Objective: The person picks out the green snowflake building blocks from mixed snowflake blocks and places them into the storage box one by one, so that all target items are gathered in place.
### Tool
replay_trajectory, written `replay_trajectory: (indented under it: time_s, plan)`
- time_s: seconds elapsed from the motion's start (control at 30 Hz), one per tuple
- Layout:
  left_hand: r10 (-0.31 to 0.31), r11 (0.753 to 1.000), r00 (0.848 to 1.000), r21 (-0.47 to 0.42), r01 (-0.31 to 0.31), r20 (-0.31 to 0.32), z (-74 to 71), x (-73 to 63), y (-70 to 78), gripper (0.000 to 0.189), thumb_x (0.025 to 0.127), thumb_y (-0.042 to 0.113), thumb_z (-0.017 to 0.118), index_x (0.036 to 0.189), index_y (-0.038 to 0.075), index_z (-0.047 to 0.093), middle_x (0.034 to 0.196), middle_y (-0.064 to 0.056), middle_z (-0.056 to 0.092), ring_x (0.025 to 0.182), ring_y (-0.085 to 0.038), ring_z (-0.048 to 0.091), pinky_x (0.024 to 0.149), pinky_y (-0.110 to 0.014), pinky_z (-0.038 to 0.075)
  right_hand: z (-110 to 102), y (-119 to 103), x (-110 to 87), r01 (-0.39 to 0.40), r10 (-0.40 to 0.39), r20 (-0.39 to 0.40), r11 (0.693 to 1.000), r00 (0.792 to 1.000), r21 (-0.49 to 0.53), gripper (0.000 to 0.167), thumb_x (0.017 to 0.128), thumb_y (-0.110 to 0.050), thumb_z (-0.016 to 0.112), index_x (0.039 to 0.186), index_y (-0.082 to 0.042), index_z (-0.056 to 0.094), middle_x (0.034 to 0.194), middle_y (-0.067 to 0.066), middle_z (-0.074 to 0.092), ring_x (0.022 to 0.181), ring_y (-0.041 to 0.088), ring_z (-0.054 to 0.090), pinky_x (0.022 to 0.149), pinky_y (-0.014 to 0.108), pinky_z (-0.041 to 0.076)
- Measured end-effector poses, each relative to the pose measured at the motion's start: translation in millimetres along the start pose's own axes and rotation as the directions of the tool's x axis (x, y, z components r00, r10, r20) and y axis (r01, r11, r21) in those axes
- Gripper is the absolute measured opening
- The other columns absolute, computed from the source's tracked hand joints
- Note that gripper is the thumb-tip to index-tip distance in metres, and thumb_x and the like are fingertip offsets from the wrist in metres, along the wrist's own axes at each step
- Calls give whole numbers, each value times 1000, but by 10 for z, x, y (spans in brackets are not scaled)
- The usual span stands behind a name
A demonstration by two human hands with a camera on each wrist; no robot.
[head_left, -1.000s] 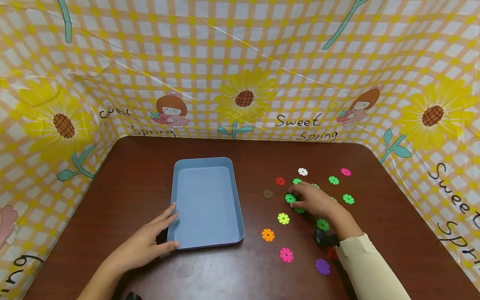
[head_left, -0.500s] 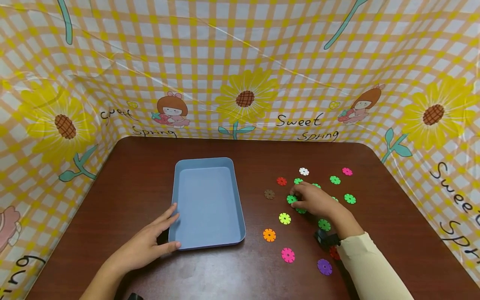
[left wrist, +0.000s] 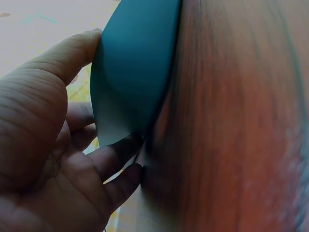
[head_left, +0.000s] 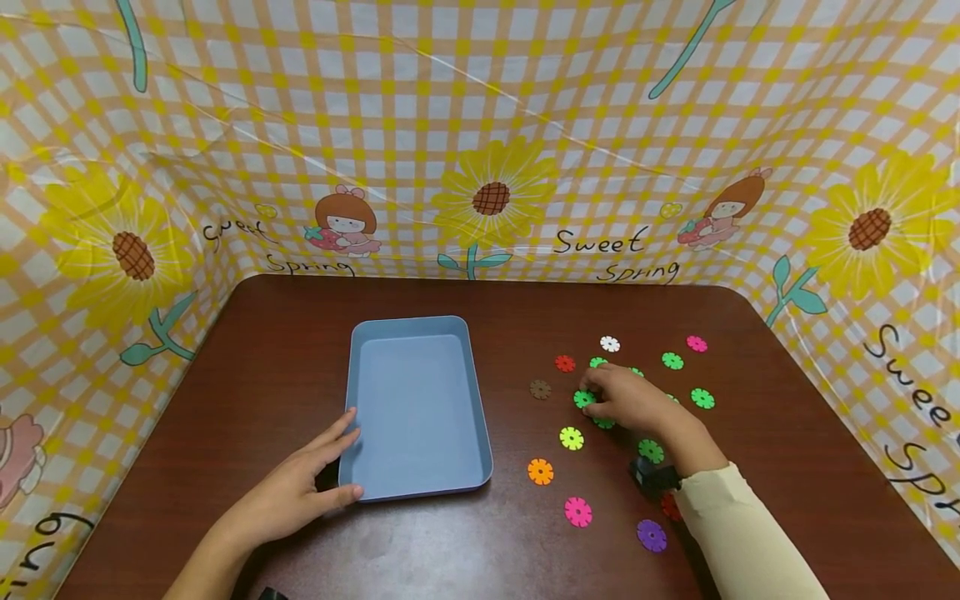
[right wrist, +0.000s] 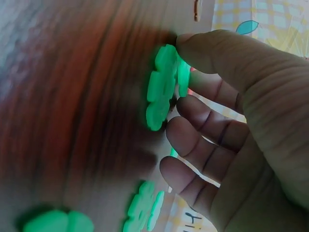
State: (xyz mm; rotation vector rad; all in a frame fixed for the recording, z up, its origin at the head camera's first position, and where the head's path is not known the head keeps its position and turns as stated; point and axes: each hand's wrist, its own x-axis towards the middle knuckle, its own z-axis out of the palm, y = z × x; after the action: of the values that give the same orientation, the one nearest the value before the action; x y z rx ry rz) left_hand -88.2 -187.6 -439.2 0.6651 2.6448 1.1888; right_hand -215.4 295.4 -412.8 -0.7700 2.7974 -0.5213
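Observation:
A blue rectangular tray (head_left: pixel 420 417) stands left of centre on the table. My left hand (head_left: pixel 296 479) is at its near left corner, fingers spread over the left rim and thumb at the corner. The left wrist view shows the fingertips right at the tray's wall (left wrist: pixel 135 58). On the right, my right hand (head_left: pixel 626 400) is low over a cluster of flat, notched interlocking discs. Its thumb and forefinger curl round opposite edges of a green interlocking disc (head_left: pixel 583 399), which lies on the table. A second green disc (right wrist: pixel 161 89) lies beside the thumb; others are partly hidden under the hand.
Around the right hand lie a white disc (head_left: pixel 610 343), a red disc (head_left: pixel 565 363), a brown disc (head_left: pixel 540 389), a yellow disc (head_left: pixel 572 438), an orange disc (head_left: pixel 540 472), a pink disc (head_left: pixel 578 512) and a purple disc (head_left: pixel 652 536). A checked cloth (head_left: pixel 420 100) walls the table.
The head view has shifted slightly, so everything on the table sits a little further right in it. Both hands, the tray and the discs otherwise keep their places.

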Motion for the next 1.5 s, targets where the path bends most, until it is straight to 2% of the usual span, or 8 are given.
replay_trajectory:
  time_s: [0.17, 0.3, 0.53, 0.83, 1.07, 1.33, 1.5]
  plan:
    - [-1, 1000, 1000, -13, 1, 12, 0, 17, 3, 81, 93, 46, 68, 152, 1, 36, 165, -3, 15, 147, -27, 23, 107, -57, 33, 7, -18, 25, 23, -24, -26, 1000, 999, -19, 20, 84, -11, 78, 98, -7, 64, 88, 1, 59, 78, 17, 52, 70, 37, 47]
    - [1, 1000, 1000, -14, -1, 13, 1, 21, 4, 82, 93, 48, 67, 152, 1, 36, 165, -1, 15, 147, -25, 23, 108, -56, 33, -20, -56, 53, 37, -39, -47, 999, 998, -36, 20, 85, -11, 78, 99, -8, 65, 92, 1, 60, 80, 17, 54, 72, 39, 48]
    - [27, 1000, 1000, -12, -27, 7, 10, 16, -19, 80, 94, 41, 68, 154, 1, 32, 166, 0, 14, 148, -23, 20, 112, -44, 30, -92, -119, 123, 53, -55, -55, 998, 997, -30, 19, 86, -12, 78, 99, -8, 64, 96, 2, 61, 82, 17, 55, 75, 41, 49]
    - [13, 999, 999, -43, -12, 35, 34, 22, -47, 79, 94, 29, 71, 155, 3, 29, 166, 6, 10, 149, -16, 16, 113, -33, 28, -129, -238, 223, 74, -74, -68, 997, 995, -8, 20, 86, -13, 77, 100, -8, 64, 95, 2, 59, 84, 19, 53, 74, 38, 47]
    - [15, 999, 999, -41, -13, 37, 37, 14, -35, 80, 93, 34, 71, 155, 3, 30, 166, 6, 10, 149, -17, 16, 113, -33, 27, -174, -402, 346, 119, -111, -109, 990, 988, 74, 19, 88, -9, 75, 103, -8, 65, 95, 3, 58, 81, 26, 53, 70, 37, 45]
    - [44, 998, 998, -40, -43, 43, 30, -3, -2, 78, 96, 38, 66, 155, 3, 30, 166, 0, 11, 149, -22, 16, 112, -29, 28, -187, -659, 528, 154, -152, -96, 988, 984, 7, 20, 87, -12, 76, 104, -7, 65, 94, 3, 57, 81, 22, 53, 72, 36, 45]
    - [47, 999, 998, -25, -46, 33, 26, -3, 7, 77, 96, 37, 67, 154, 2, 31, 166, 1, 13, 148, -22, 18, 112, -33, 31, -198, -842, 653, 190, -190, -89, 982, 978, -7, 22, 88, -14, 75, 107, -7, 66, 98, 3, 59, 82, 19, 55, 74, 36, 47]
